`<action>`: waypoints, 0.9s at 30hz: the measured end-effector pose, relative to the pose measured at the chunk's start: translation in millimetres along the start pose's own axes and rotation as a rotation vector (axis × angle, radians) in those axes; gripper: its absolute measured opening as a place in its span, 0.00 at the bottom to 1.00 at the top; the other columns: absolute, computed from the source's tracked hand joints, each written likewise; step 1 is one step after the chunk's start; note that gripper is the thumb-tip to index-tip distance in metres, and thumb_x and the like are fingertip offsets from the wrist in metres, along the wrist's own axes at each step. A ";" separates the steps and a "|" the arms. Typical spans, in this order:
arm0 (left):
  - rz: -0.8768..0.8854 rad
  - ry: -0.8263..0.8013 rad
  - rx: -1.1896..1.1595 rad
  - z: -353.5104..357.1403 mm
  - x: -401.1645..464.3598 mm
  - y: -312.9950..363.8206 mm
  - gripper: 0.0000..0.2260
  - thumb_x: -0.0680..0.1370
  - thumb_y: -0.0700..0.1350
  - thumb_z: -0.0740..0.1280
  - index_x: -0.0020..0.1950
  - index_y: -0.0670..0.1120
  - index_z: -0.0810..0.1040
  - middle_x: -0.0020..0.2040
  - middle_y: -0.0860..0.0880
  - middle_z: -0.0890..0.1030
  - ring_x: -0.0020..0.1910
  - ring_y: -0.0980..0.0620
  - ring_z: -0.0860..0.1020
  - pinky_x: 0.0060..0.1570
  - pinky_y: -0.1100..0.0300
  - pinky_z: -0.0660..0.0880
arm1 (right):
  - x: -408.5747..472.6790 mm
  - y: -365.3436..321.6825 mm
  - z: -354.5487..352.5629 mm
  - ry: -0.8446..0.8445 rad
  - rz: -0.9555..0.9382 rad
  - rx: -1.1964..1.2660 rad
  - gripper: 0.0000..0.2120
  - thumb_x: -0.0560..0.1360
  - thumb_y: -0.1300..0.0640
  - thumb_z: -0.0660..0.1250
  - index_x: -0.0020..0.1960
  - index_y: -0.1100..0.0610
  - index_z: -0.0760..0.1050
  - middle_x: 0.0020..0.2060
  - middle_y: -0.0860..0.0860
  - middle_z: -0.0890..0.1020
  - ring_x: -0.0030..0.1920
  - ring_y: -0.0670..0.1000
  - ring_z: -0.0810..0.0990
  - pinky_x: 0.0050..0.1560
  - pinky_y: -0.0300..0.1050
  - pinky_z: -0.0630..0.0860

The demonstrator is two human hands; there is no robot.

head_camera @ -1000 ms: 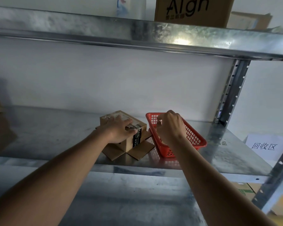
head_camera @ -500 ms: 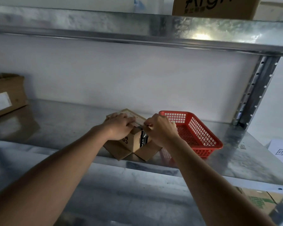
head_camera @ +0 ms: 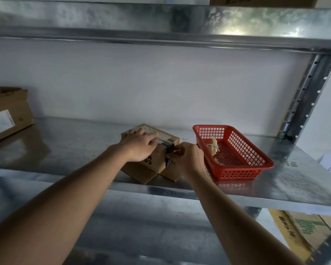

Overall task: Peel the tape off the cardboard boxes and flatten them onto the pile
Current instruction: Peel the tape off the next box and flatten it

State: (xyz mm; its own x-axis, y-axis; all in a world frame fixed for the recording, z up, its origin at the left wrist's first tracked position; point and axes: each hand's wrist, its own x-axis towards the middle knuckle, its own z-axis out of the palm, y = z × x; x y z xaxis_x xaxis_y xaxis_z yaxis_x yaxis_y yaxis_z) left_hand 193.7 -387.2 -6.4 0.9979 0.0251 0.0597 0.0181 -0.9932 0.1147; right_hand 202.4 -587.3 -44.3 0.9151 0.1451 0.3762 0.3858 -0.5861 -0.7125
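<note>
A small brown cardboard box (head_camera: 157,161) stands on the metal shelf (head_camera: 69,148), its bottom flaps splayed out under it. My left hand (head_camera: 139,146) lies flat on the box's top and holds it down. A strip of black printed tape (head_camera: 169,147) runs over the box's near right corner. My right hand (head_camera: 187,159) pinches that tape at the corner. Just right of the box stands a red plastic basket (head_camera: 243,169) with a crumpled wad of peeled tape (head_camera: 213,147) inside.
A larger cardboard box (head_camera: 6,113) with a white label sits at the shelf's far left. An upright steel post (head_camera: 310,96) rises at the right. More cardboard (head_camera: 302,232) lies below the shelf at lower right, and another shelf (head_camera: 161,22) hangs overhead.
My right hand left the basket and came to the box's right corner, where it now pinches the tape. The left hand stayed on the box's top. The view shifted right.
</note>
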 end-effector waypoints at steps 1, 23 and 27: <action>0.004 -0.006 0.010 -1.0 0.4 -0.4 0.26 0.84 0.66 0.44 0.83 0.64 0.55 0.84 0.49 0.57 0.81 0.38 0.53 0.77 0.39 0.55 | -1.9 0.9 3.1 0.028 0.018 0.032 0.10 0.73 0.54 0.79 0.53 0.55 0.85 0.43 0.46 0.87 0.35 0.35 0.77 0.30 0.25 0.69; 0.029 -0.015 0.055 -3.3 -3.1 -4.7 0.30 0.81 0.71 0.42 0.83 0.67 0.52 0.84 0.48 0.55 0.81 0.37 0.53 0.78 0.38 0.54 | 10.0 -15.0 7.1 -0.059 0.324 0.109 0.05 0.79 0.61 0.67 0.46 0.56 0.80 0.41 0.52 0.84 0.39 0.49 0.83 0.33 0.42 0.79; 0.053 -0.046 -0.023 -5.1 3.1 -3.9 0.29 0.84 0.67 0.48 0.84 0.60 0.55 0.85 0.47 0.54 0.83 0.40 0.51 0.80 0.40 0.53 | 14.5 -28.5 -6.6 -0.080 0.472 0.541 0.02 0.81 0.66 0.67 0.49 0.63 0.78 0.38 0.58 0.86 0.36 0.53 0.88 0.39 0.51 0.86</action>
State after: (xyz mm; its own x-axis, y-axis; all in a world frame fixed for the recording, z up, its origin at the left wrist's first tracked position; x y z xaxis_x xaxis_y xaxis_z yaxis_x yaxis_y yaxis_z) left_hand 196.3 -382.7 -1.7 0.9992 -0.0333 0.0204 -0.0358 -0.9901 0.1355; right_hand 203.9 -573.8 -14.6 0.9963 0.0441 -0.0740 -0.0679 -0.1269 -0.9896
